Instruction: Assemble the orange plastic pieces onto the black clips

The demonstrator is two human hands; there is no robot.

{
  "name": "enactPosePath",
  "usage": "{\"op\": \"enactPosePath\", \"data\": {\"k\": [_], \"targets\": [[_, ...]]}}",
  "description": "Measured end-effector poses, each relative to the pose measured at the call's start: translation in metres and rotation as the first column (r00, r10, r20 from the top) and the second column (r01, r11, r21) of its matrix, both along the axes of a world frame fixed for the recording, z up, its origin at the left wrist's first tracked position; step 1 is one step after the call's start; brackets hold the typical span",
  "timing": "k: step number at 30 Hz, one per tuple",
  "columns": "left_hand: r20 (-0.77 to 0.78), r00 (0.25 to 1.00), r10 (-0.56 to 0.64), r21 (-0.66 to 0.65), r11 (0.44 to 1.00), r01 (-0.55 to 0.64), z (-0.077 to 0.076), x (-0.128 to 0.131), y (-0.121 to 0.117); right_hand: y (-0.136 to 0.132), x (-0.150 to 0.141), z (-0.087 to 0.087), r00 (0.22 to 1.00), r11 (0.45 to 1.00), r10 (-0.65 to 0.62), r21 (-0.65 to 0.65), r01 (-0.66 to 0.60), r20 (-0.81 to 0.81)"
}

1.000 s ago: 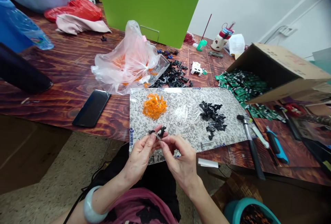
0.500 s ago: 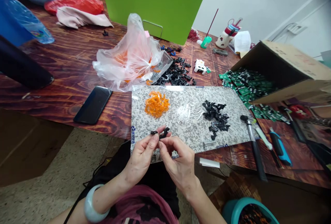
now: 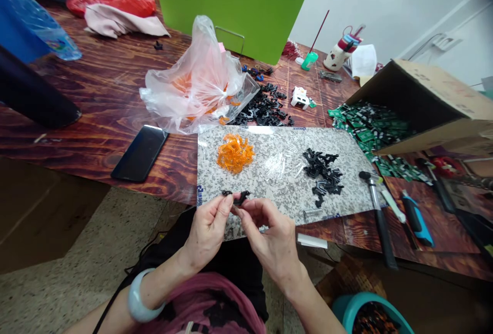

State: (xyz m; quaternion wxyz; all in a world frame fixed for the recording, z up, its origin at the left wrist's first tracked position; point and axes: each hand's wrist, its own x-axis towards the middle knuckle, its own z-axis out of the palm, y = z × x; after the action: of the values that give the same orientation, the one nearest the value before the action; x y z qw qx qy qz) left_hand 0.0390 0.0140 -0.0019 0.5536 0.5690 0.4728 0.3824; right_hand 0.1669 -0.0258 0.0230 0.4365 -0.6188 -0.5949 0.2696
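Between thumb and fingers, my left hand [image 3: 208, 226] pinches a small black plastic part [image 3: 242, 198] above the front edge of the speckled board [image 3: 269, 205]. My right hand [image 3: 269, 236] meets it from the right, thumb and forefinger closed together at the part's near side; whatever sits in that pinch is too small to make out. Beyond my hands on the board lie a heap of orange translucent plastic pieces [image 3: 235, 154], a fan of thin metal pins [image 3: 275, 165] and a pile of black plastic parts [image 3: 323, 172]. A small metal cylinder [image 3: 313, 212] rests near the board's front edge.
A phone [image 3: 140, 153] and a clear plastic bag [image 3: 192, 92] lie left of and behind the board. On the right are a hammer [image 3: 377, 216], a blue-handled cutter [image 3: 418, 219] and a cardboard box [image 3: 431, 97] spilling green circuit boards. A teal bucket [image 3: 346, 308] stands below.
Both hands stay together at the board's front edge. The black part has turned slightly in my left fingers, and my right thumb and forefinger have shifted a little. The view has moved slightly.
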Motion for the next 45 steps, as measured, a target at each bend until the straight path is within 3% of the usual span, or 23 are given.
{"op": "enactPosePath", "data": {"k": [6,12,16,22,26,30,34,38,45], "targets": [[-0.147,0.986,-0.073,0.105,0.990,0.089,0.000,-0.006,0.000,0.005,0.009,0.006,0.996,0.987,0.051,-0.147,-0.061,-0.069],[-0.268,0.950,-0.159,0.210,0.953,0.219,0.002,-0.012,-0.001,0.007,0.016,0.006,0.993,0.976,0.114,-0.183,-0.117,-0.027],[-0.344,0.905,-0.249,0.211,0.919,0.333,0.004,-0.016,0.001,0.011,0.022,0.011,0.976,0.956,0.209,-0.223,-0.191,0.060],[-0.401,0.829,-0.390,0.178,0.855,0.488,0.009,-0.022,0.004,0.014,0.029,0.021,0.856,0.883,0.443,-0.294,-0.366,0.266],[-0.363,0.800,-0.477,0.119,0.828,0.548,0.013,-0.026,0.006,0.013,0.032,0.023,0.785,0.857,0.505,-0.322,-0.403,0.360],[-0.161,0.824,-0.544,-0.010,0.836,0.549,0.013,-0.028,0.007,0.014,0.037,0.014,0.807,0.888,0.458,-0.239,-0.394,0.372],[0.047,0.874,-0.483,-0.136,0.864,0.485,0.010,-0.026,0.009,0.015,0.045,0.003,0.890,0.944,0.331,-0.101,-0.315,0.314],[0.074,0.920,-0.386,-0.169,0.904,0.393,0.008,-0.024,0.012,0.013,0.048,-0.001,0.951,0.971,0.238,-0.071,-0.228,0.198],[0.094,0.941,-0.326,-0.205,0.918,0.339,0.006,-0.024,0.015,0.012,0.045,-0.002,0.960,0.979,0.204,-0.068,-0.194,0.190]]}}
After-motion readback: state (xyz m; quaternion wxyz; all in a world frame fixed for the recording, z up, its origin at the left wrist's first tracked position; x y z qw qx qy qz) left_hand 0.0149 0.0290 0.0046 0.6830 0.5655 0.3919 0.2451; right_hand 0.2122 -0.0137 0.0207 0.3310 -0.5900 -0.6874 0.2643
